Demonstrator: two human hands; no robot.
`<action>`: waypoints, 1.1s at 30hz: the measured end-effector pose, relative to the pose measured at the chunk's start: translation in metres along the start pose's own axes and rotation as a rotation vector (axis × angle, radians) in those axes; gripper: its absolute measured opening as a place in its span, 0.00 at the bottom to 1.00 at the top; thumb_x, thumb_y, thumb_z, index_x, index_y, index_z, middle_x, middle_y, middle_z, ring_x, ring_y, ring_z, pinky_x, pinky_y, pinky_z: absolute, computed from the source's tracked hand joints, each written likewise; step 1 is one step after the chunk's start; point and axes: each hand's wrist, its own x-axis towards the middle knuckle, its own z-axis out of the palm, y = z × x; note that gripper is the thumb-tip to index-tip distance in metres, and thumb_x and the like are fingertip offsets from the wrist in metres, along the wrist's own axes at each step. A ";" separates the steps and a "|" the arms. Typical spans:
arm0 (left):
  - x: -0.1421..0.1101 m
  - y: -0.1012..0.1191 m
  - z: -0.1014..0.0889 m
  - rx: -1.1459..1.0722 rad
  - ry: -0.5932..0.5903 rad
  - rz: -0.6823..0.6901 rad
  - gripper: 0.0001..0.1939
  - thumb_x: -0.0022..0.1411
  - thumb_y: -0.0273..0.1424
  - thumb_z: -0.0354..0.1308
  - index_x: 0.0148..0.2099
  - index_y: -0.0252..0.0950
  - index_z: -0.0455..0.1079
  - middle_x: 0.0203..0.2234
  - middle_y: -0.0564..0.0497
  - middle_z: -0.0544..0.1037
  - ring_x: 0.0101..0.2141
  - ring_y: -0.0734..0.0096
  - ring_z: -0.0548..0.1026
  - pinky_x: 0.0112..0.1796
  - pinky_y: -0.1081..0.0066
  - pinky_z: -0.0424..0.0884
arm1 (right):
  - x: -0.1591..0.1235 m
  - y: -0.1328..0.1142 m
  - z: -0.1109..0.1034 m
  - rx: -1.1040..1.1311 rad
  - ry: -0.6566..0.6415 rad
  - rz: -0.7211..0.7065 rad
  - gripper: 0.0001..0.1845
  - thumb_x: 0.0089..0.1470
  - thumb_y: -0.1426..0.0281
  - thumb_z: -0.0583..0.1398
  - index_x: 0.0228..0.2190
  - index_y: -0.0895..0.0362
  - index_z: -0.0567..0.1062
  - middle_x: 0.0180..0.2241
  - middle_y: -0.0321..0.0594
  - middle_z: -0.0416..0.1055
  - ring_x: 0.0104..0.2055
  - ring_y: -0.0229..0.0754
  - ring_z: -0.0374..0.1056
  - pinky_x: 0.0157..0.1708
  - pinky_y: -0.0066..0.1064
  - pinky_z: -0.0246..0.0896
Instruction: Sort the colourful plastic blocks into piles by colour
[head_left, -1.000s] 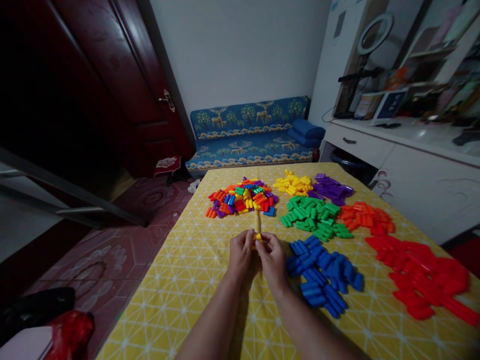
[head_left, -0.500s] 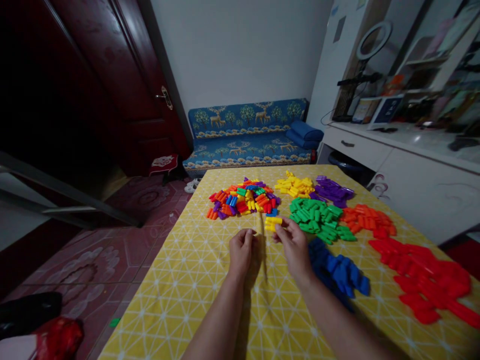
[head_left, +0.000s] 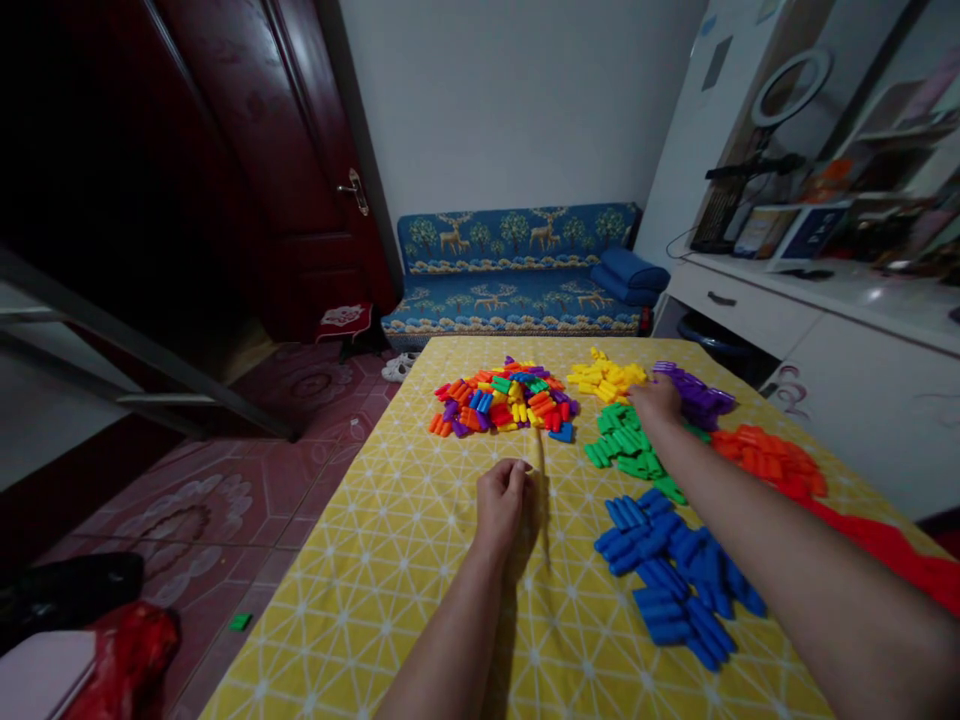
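Note:
My left hand (head_left: pixel 502 505) rests above the yellow patterned tablecloth with its fingers curled and thumb against them; nothing shows in it. My right hand (head_left: pixel 658 402) reaches far forward to the edge of the pile of yellow plastic building blocks (head_left: pixel 606 378). Its fingertips are at those blocks, too blurred to show whether a piece is between them. Under and beside the right wrist lie green blocks (head_left: pixel 624 440) and purple blocks (head_left: pixel 694 395). A mixed-colour heap of blocks (head_left: pixel 499 400) sits beyond my left hand.
Blue blocks (head_left: pixel 675 570) lie nearer, left of my right forearm. Orange blocks (head_left: pixel 769 460) and red blocks (head_left: pixel 885 545) spread to the right, partly behind that forearm. A patterned sofa (head_left: pixel 517 270) stands past the table, a white cabinet (head_left: pixel 862 370) at right. One green block (head_left: pixel 240 622) is on the floor.
My right hand has moved forward and right, from mid-table with yellow blocks in its fingers to the yellow pile. My left hand keeps its curled pose. The view has shifted slightly.

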 end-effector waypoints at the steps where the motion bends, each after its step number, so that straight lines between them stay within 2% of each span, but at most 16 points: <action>1: 0.000 0.000 0.000 0.004 0.006 -0.001 0.14 0.62 0.38 0.53 0.33 0.34 0.76 0.23 0.50 0.76 0.28 0.67 0.73 0.32 0.71 0.66 | -0.005 -0.001 0.006 -0.052 -0.026 -0.007 0.17 0.65 0.63 0.55 0.51 0.59 0.71 0.51 0.46 0.70 0.50 0.45 0.69 0.50 0.44 0.67; 3: 0.000 0.002 0.000 0.004 0.025 -0.002 0.14 0.61 0.38 0.54 0.33 0.34 0.76 0.24 0.50 0.77 0.29 0.66 0.74 0.32 0.70 0.67 | -0.020 -0.005 0.024 -0.125 -0.113 -0.026 0.14 0.62 0.67 0.58 0.46 0.61 0.75 0.47 0.46 0.73 0.49 0.44 0.70 0.51 0.41 0.66; 5: -0.001 0.005 -0.001 -0.007 0.052 0.001 0.15 0.61 0.39 0.54 0.33 0.34 0.76 0.24 0.49 0.77 0.29 0.65 0.75 0.33 0.70 0.67 | -0.037 -0.009 0.045 -0.167 -0.221 -0.074 0.12 0.54 0.70 0.63 0.41 0.62 0.78 0.42 0.46 0.76 0.47 0.45 0.71 0.50 0.38 0.64; 6: -0.001 0.006 -0.001 -0.013 0.065 0.003 0.15 0.62 0.39 0.53 0.33 0.34 0.76 0.24 0.49 0.77 0.29 0.65 0.75 0.33 0.69 0.68 | -0.047 -0.011 0.056 -0.182 -0.270 -0.096 0.14 0.49 0.72 0.65 0.40 0.61 0.78 0.42 0.46 0.76 0.47 0.46 0.72 0.50 0.36 0.64; 9: 0.000 0.009 -0.005 -0.017 0.126 0.022 0.16 0.62 0.39 0.53 0.34 0.34 0.75 0.26 0.48 0.78 0.31 0.64 0.76 0.35 0.68 0.69 | -0.072 -0.015 0.082 -0.221 -0.352 -0.136 0.27 0.41 0.71 0.69 0.46 0.58 0.77 0.49 0.49 0.74 0.53 0.52 0.68 0.53 0.40 0.61; 12: 0.001 0.007 -0.009 0.011 0.243 0.080 0.15 0.64 0.38 0.51 0.37 0.35 0.75 0.34 0.45 0.79 0.39 0.62 0.76 0.40 0.66 0.70 | -0.098 -0.018 0.095 -0.247 -0.374 -0.145 0.32 0.41 0.67 0.69 0.51 0.57 0.75 0.56 0.53 0.68 0.60 0.59 0.61 0.58 0.49 0.54; 16: 0.004 0.001 -0.012 0.057 0.353 0.176 0.15 0.67 0.37 0.47 0.45 0.37 0.72 0.43 0.43 0.76 0.46 0.61 0.74 0.45 0.64 0.70 | -0.140 -0.024 0.098 -0.211 -0.435 -0.209 0.28 0.47 0.64 0.66 0.51 0.55 0.76 0.52 0.51 0.71 0.58 0.58 0.63 0.60 0.50 0.52; 22: 0.007 -0.009 -0.017 0.199 0.446 0.271 0.14 0.69 0.36 0.47 0.51 0.38 0.68 0.49 0.42 0.73 0.51 0.58 0.70 0.56 0.56 0.63 | -0.201 -0.039 0.087 0.000 -0.563 -0.338 0.20 0.60 0.65 0.55 0.51 0.52 0.76 0.51 0.44 0.75 0.56 0.47 0.67 0.59 0.41 0.58; 24: 0.007 -0.011 -0.019 0.250 0.467 0.287 0.14 0.69 0.36 0.47 0.52 0.39 0.67 0.50 0.42 0.73 0.54 0.57 0.68 0.58 0.54 0.61 | -0.214 -0.041 0.082 0.181 -0.635 -0.276 0.21 0.63 0.63 0.50 0.52 0.52 0.75 0.53 0.43 0.74 0.56 0.43 0.68 0.58 0.38 0.60; 26: 0.006 -0.010 -0.021 0.296 0.485 0.291 0.15 0.70 0.36 0.46 0.53 0.39 0.67 0.52 0.41 0.72 0.56 0.56 0.66 0.59 0.53 0.58 | -0.224 -0.041 0.076 0.373 -0.689 -0.154 0.22 0.63 0.61 0.50 0.51 0.52 0.75 0.55 0.43 0.73 0.57 0.43 0.68 0.58 0.37 0.61; 29: 0.002 -0.007 -0.022 0.390 0.512 0.288 0.15 0.69 0.35 0.47 0.54 0.39 0.67 0.56 0.40 0.69 0.60 0.54 0.62 0.61 0.51 0.54 | -0.231 -0.035 0.069 0.498 -0.647 -0.056 0.23 0.61 0.57 0.51 0.48 0.56 0.77 0.52 0.45 0.75 0.55 0.45 0.70 0.56 0.38 0.64; 31: 0.001 -0.006 -0.022 0.444 0.521 0.300 0.15 0.68 0.34 0.49 0.54 0.39 0.67 0.58 0.39 0.66 0.61 0.52 0.60 0.61 0.49 0.52 | -0.222 -0.031 0.067 0.418 -0.501 -0.079 0.23 0.61 0.58 0.50 0.45 0.58 0.77 0.49 0.47 0.76 0.51 0.45 0.72 0.53 0.38 0.66; 33: 0.000 -0.006 -0.020 0.466 0.546 0.322 0.15 0.67 0.33 0.50 0.54 0.39 0.68 0.59 0.40 0.66 0.61 0.52 0.60 0.61 0.49 0.52 | -0.200 -0.027 0.068 0.270 -0.334 -0.118 0.23 0.60 0.61 0.49 0.44 0.59 0.77 0.47 0.48 0.77 0.49 0.46 0.72 0.52 0.38 0.66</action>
